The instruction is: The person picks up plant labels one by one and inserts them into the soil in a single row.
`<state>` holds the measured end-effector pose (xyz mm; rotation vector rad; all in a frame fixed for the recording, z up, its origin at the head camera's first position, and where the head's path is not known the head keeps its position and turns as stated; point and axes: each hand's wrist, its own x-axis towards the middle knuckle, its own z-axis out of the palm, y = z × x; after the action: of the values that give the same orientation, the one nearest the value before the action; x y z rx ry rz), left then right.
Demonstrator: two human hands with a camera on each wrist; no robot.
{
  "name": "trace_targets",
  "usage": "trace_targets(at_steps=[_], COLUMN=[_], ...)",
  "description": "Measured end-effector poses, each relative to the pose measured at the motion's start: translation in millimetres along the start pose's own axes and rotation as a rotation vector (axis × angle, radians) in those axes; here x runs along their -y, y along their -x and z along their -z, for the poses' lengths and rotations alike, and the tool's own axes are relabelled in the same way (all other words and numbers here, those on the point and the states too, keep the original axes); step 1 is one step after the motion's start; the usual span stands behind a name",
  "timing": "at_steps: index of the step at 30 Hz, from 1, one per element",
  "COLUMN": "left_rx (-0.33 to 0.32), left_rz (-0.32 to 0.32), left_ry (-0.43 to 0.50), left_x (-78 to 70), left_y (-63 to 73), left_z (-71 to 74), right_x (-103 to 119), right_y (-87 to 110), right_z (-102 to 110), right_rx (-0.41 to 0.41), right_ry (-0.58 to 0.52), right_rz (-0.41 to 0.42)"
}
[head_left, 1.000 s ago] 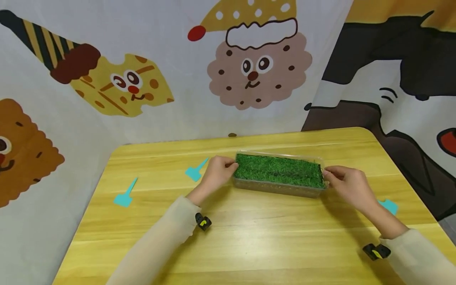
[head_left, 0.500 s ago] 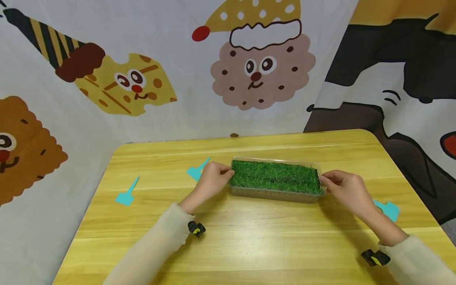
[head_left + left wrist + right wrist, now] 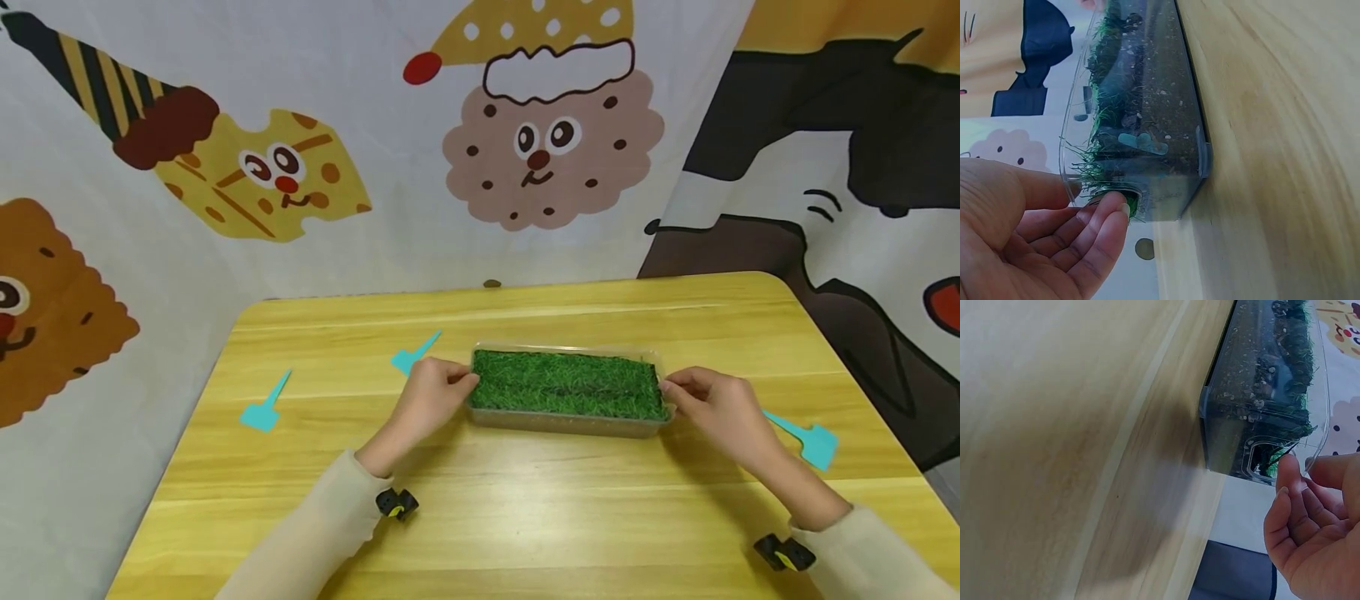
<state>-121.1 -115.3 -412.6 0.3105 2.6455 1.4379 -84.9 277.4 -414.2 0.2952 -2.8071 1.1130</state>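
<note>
A long clear plastic box (image 3: 562, 422) stands on the wooden table, filled with dark soil (image 3: 1160, 69) under a layer of green grass (image 3: 566, 379). My left hand (image 3: 435, 392) pinches its left end; in the left wrist view the thumb is at the rim and the fingertips hook into a cut-out in the end wall. At the opposite end, my right hand (image 3: 720, 412) holds the box the same way, with thumb and forefinger at the rim beside a second cut-out (image 3: 1263, 459). The remaining fingers of both hands are curled.
Teal T-shaped plant labels lie flat on the table: one far left (image 3: 260, 417), one behind my left hand (image 3: 405, 361), one partly behind my right wrist (image 3: 819, 446). A cartoon-printed cloth (image 3: 405, 167) hangs behind the table's back edge.
Both hands have brought the box toward me and slightly left, keeping their grip at its ends. The right-hand plant label shows more now.
</note>
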Motion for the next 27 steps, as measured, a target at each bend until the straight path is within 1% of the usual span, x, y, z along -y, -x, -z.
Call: trace_targets(at_steps=[4, 12, 20, 27], left_rx=[-0.012, -0.03, -0.043, -0.051], left_rz=[-0.006, 0.036, 0.085, 0.112], left_ry=[-0.003, 0.005, 0.025, 0.015], left_x=[1.7, 3.8, 6.6, 7.9], left_y=[5.6, 19.4, 32.7, 40.0], left_z=[1.9, 6.2, 8.7, 9.6], right_x=[1.9, 7.5, 12.7, 16.6], right_y=[2.3, 4.8, 7.7, 11.1], right_z=[-1.7, -6.8, -10.6, -12.4], right_rx=[0.011, 0.015, 0.021, 0.042], right_ry=[-0.005, -0.002, 0.003, 0.005], right_rz=[0.003, 0.003, 0.029, 0.005])
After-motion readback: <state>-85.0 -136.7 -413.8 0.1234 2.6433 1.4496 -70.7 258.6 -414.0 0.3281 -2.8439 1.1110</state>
